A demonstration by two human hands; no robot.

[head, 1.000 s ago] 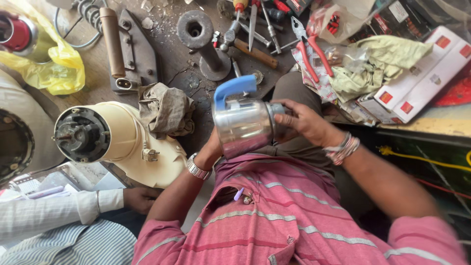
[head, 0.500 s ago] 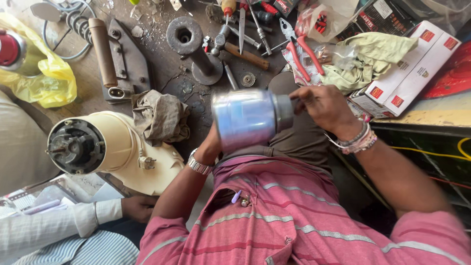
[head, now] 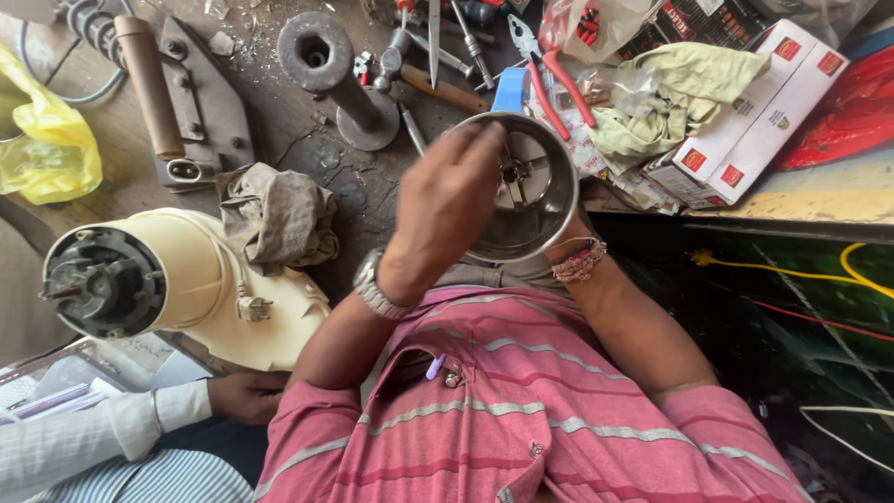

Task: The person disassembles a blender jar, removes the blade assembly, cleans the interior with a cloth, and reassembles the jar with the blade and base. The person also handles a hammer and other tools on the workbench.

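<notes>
A steel mixer jar [head: 540,210] with a blue handle [head: 510,90] is held up over my lap, its open mouth turned toward the camera. The blade [head: 520,172] shows at its bottom. My left hand [head: 447,200], a watch on its wrist, lies across the left side of the mouth with the fingertips on the upper rim. My right hand [head: 585,244], bracelets on its wrist, is mostly hidden behind the jar and holds it from underneath.
A cream mixer base [head: 186,279] lies on its side at left beside a crumpled rag [head: 277,216]. Behind are an iron soleplate [head: 200,102], a metal stand [head: 326,65], red pliers [head: 554,79], white boxes [head: 754,112] and a yellow bag [head: 51,154]. Another person's hand [head: 247,396] rests at bottom left.
The jar has been tipped from lying sideways to mouth-up toward the camera. My left hand came from under it to its rim, and my right hand slid behind it.
</notes>
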